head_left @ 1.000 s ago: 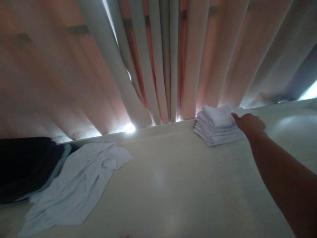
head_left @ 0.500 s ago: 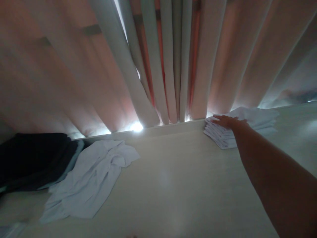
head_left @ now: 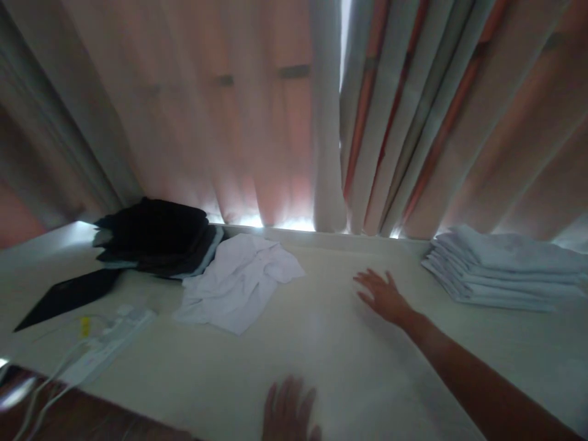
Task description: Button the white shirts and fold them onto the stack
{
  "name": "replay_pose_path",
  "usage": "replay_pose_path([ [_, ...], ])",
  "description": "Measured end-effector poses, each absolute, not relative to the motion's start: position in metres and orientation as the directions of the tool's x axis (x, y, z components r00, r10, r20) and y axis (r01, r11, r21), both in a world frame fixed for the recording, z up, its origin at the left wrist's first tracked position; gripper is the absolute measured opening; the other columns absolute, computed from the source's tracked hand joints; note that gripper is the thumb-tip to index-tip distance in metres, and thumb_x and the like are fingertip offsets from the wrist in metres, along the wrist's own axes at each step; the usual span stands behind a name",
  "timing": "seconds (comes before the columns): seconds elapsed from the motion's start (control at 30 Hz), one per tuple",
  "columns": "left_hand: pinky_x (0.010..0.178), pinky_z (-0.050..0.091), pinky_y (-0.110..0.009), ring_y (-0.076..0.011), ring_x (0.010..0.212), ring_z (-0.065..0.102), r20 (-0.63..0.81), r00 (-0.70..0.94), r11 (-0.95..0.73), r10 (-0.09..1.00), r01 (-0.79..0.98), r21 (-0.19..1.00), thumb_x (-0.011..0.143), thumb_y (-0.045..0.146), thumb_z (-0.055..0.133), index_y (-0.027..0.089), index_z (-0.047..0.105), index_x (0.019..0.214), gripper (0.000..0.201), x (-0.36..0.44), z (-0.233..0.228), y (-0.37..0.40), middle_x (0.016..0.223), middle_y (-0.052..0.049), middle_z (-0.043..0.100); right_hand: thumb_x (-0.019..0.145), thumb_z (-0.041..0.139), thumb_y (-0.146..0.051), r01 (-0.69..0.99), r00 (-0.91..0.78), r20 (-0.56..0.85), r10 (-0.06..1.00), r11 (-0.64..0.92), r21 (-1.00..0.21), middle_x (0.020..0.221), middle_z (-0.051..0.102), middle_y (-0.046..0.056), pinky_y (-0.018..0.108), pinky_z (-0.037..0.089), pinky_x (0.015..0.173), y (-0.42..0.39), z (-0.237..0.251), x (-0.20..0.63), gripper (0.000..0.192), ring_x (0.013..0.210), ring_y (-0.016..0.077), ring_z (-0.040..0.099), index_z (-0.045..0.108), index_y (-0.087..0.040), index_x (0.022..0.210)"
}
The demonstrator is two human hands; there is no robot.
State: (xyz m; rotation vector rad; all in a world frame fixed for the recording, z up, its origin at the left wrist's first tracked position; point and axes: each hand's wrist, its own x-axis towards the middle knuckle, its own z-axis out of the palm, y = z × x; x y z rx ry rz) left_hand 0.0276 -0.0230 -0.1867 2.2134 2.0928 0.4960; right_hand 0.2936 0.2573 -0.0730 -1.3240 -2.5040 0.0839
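My right hand (head_left: 382,297) reaches over the white table (head_left: 340,361) with its fingers spread and nothing in them. It lies between a crumpled white shirt-like garment (head_left: 243,278) to its left and a stack of folded white cloths (head_left: 509,269) to its right, touching neither. Low in the view, my left hand (head_left: 289,410) is partly cut off by the bottom edge. Its fingers are stretched out and slightly blurred, and it holds nothing. The crumpled garment is nearer the left hand than the folded stack is.
At the back left stands a pile of dark folded clothes (head_left: 156,236). A flat black item (head_left: 68,297) and a white power strip (head_left: 108,346) with cables lie in front of it. Curtains (head_left: 275,122) hang behind the table's back edge.
My right hand has left the folded white stack and moved left, over the table. My left hand has come into view at the bottom. The view has turned to the left.
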Motion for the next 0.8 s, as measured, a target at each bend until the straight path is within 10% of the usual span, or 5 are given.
replay_pose_path([
  [0.17,0.104,0.040,-0.055,-0.0323,0.119,0.058,0.293,-0.005,-0.130,0.956,0.889,0.439,0.087,0.038,0.059,0.030,0.073,0.110,0.028,0.021,-0.191,-0.023,0.122,-0.011,0.069,0.096,0.045,-0.038,0.658,-0.710,0.045,0.702,0.685,-0.312,0.155,0.042,0.004,0.064,0.007,0.117,0.180,-0.099,0.122,0.052,0.146,0.0275,0.031,0.043,-0.036,0.148],
  [0.43,0.087,0.050,-0.037,-0.0233,0.096,0.063,-0.078,-0.119,0.125,0.990,0.465,0.877,0.087,0.024,0.046,0.020,0.071,0.110,0.033,-0.022,-0.103,-0.010,0.106,-0.012,0.070,0.077,0.073,-0.038,0.629,-0.751,0.020,0.660,0.724,-0.282,0.167,0.000,-0.001,0.070,0.009,0.112,0.207,-0.082,-0.075,0.097,0.150,0.0391,0.002,0.015,-0.048,0.155],
  [0.8,0.070,0.042,-0.028,-0.0169,0.075,0.059,-0.038,-0.250,0.135,0.968,0.385,0.913,0.085,0.015,0.047,0.017,0.066,0.077,0.021,-0.100,-0.069,-0.010,0.080,-0.004,0.067,0.091,0.061,-0.048,0.672,-0.731,-0.042,0.681,0.709,-0.212,0.136,0.051,0.011,0.051,0.036,0.097,0.182,-0.106,-0.104,0.036,0.124,0.0325,0.044,0.064,-0.027,0.120],
])
